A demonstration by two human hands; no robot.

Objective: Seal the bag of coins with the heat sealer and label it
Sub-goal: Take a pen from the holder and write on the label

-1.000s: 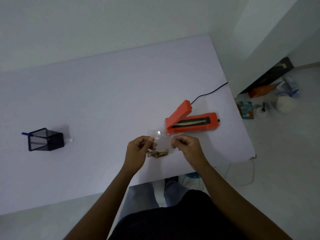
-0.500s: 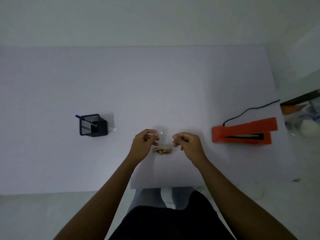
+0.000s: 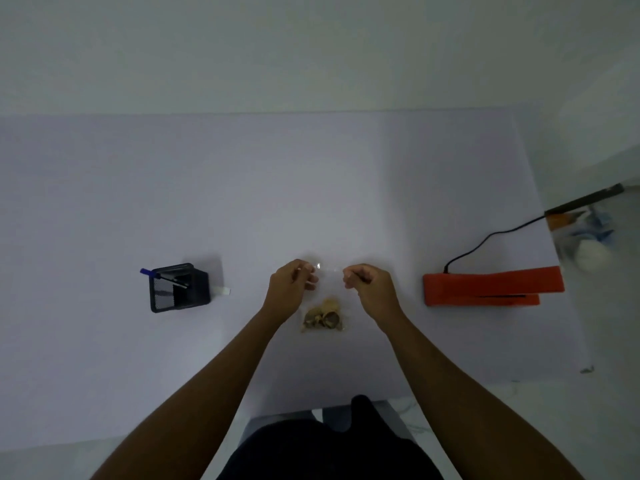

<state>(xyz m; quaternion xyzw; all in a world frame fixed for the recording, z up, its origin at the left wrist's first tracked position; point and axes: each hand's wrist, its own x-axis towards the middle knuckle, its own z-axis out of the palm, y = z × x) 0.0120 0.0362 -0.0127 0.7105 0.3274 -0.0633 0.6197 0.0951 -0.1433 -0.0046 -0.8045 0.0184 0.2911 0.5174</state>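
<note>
A clear plastic bag (image 3: 329,282) hangs between my hands over the middle of the white table (image 3: 311,188). Its coins (image 3: 322,318) are bunched at the bottom, close to the tabletop. My left hand (image 3: 292,285) pinches the bag's top left corner. My right hand (image 3: 369,284) pinches the top right corner. The orange heat sealer (image 3: 491,285) lies to the right, its jaw slightly open, with a black cord (image 3: 485,240) running off the table's right edge. A small white label (image 3: 221,291) lies beside a black mesh pen holder (image 3: 178,287) on the left.
The pen holder contains a blue pen (image 3: 162,276). Clutter sits on the floor beyond the table's right edge (image 3: 585,233). The table's near edge is just in front of my lap.
The view swung left, so the sealer now sits far to the right. The bag of coins hangs lower and its coins have settled into a wider bunch.
</note>
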